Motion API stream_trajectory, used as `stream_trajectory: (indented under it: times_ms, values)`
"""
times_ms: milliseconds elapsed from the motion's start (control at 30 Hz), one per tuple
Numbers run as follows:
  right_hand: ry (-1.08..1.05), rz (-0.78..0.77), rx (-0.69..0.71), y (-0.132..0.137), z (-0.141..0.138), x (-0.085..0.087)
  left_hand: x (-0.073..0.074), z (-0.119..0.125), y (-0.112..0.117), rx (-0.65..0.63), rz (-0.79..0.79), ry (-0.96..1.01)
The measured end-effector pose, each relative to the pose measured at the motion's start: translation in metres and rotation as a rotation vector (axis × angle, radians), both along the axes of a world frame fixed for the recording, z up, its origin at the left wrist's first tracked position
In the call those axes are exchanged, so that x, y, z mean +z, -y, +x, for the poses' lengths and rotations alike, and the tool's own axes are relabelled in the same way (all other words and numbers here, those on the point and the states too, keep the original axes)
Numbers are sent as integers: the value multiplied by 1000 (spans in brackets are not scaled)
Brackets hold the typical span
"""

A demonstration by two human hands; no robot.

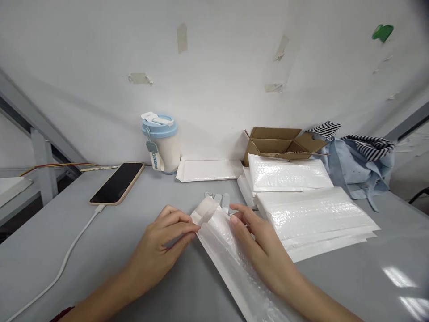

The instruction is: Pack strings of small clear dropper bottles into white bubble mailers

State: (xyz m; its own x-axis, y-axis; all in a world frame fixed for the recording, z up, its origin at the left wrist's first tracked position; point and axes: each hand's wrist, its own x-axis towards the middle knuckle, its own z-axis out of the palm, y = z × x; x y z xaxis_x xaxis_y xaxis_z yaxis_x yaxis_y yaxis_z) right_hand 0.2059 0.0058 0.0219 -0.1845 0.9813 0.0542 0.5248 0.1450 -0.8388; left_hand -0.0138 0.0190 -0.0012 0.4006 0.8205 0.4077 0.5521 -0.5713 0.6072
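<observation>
A white bubble mailer (234, 264) lies lengthwise on the grey table (107, 250) in front of me, its open end pointing away. My left hand (161, 246) pinches the mailer's left edge near the flap (206, 210), fingers pressed together on it. My right hand (258, 243) rests on top of the mailer with fingers bent, pressing it down near the opening. Small clear pieces (221, 200) lie just beyond the flap.
A stack of white bubble mailers (311, 214) lies right of my hands, with one more (208, 171) at the wall. A phone (118, 182) on a white cable (67, 259), a blue-lidded cup (162, 143), an open cardboard box (278, 141) and blue cloth (362, 165) stand behind.
</observation>
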Motion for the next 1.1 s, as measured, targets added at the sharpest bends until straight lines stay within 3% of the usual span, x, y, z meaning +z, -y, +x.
stream_trajectory:
  times_ms: [200,467,600,833,900,1000,1033,1100]
  values:
    - [-65,-109,18,-10,-1,-1,5,-3,-2,87,35,-1]
    - [-91,-85,-22,-6,-4,-4,6,1,8,79,-248,151]
    - [-130,-96,-33,-6,-5,-6,12,6,13,-2,-335,165]
    - [-70,-68,15,-2,-7,-7,17,10,17,-115,-332,115]
    - [-78,-79,3,-3,-7,-7,14,9,16,20,-257,137]
    - [-124,-91,-64,-5,-5,-8,9,7,13,405,-294,221]
    - [-139,-89,-88,-5,-6,-9,9,7,11,463,-394,292]
    - [-167,-92,-116,-5,-6,-9,9,8,8,365,-671,476]
